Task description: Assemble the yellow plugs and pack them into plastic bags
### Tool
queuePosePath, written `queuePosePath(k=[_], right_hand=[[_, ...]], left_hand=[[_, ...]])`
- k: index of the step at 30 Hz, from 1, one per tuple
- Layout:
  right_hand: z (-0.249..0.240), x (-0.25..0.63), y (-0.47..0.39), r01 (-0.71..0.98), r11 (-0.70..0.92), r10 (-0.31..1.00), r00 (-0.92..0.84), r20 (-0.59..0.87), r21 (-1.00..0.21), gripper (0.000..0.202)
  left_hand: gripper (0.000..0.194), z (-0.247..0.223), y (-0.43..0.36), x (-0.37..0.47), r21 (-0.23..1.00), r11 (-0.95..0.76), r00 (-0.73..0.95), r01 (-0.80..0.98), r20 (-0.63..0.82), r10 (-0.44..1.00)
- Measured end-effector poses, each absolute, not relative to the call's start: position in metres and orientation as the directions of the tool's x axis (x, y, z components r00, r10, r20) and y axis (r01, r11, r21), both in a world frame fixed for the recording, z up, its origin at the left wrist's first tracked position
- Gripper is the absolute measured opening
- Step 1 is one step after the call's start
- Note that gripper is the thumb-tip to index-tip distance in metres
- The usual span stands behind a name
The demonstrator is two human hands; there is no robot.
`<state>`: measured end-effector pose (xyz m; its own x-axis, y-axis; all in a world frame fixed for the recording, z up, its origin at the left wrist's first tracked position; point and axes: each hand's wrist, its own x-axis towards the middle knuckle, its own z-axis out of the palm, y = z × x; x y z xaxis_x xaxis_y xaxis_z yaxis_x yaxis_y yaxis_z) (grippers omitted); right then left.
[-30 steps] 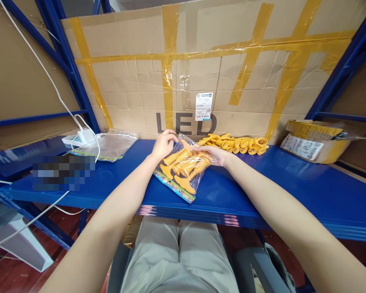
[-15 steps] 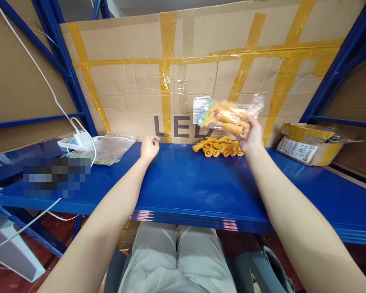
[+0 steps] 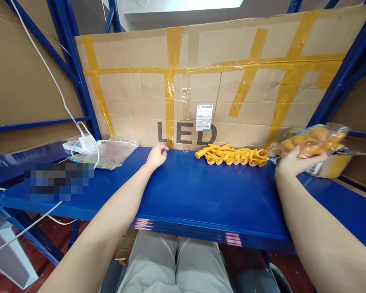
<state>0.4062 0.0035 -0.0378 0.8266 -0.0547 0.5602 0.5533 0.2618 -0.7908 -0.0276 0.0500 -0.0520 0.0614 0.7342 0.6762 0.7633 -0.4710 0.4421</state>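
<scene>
My right hand (image 3: 293, 162) is closed round a clear plastic bag of yellow-orange pieces (image 3: 317, 140), held up at the right in front of a taped cardboard box (image 3: 338, 167). My left hand (image 3: 157, 156) rests on the blue shelf (image 3: 183, 195) near its back edge. Its fingers are loosely curled, with a gap at the thumb and nothing visible in them. Between the hands, several yellow funnel-ended plastic pieces (image 3: 232, 155) lie in a row of overlapping pieces against the back panel.
A large cardboard panel (image 3: 134, 97) with yellow tape and LED lettering stands along the back. On the left lie flat clear plastic bags (image 3: 117, 150), a white power strip (image 3: 73, 146) with a cable, and a blurred dark object (image 3: 57, 179). Blue posts (image 3: 82, 97) frame the sides.
My right hand has carried the bag from above the yellow pieces rightward to the cardboard box. More of the row of pieces shows now. My left hand stays at about the same place.
</scene>
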Motion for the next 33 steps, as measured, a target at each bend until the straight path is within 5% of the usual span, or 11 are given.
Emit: queuePosePath(k=[6, 16, 25, 29, 33], right_hand=[[-0.054, 0.402, -0.001, 0.607, 0.156, 0.026, 0.786, 0.617, -0.78, 0.043], [-0.047, 0.401, 0.004, 0.381, -0.051, 0.327, 0.88, 0.345, -0.923, 0.046], [-0.047, 0.39, 0.006, 0.353, 0.009, 0.354, 0.874, 0.333, -0.936, 0.039], [-0.05, 0.394, 0.014, 0.121, 0.115, 0.241, 0.959, 0.146, -0.986, 0.039], [-0.055, 0.399, 0.02, -0.139, 0.315, 0.276, 0.96, -0.05, -0.939, 0.046]], left_hand=[[0.021, -0.054, 0.051, -0.028, 0.437, -0.496, 0.091, 0.75, 0.676, 0.732], [0.022, -0.056, 0.054, -0.027, 0.427, -0.499, 0.12, 0.754, 0.657, 0.744], [0.022, -0.055, 0.054, -0.027, 0.466, -0.487, 0.119, 0.738, 0.621, 0.775], [0.021, -0.053, 0.051, -0.026, 0.467, -0.469, 0.113, 0.75, 0.607, 0.786], [0.025, -0.051, 0.047, -0.025, 0.444, -0.431, 0.119, 0.786, 0.576, 0.809]])
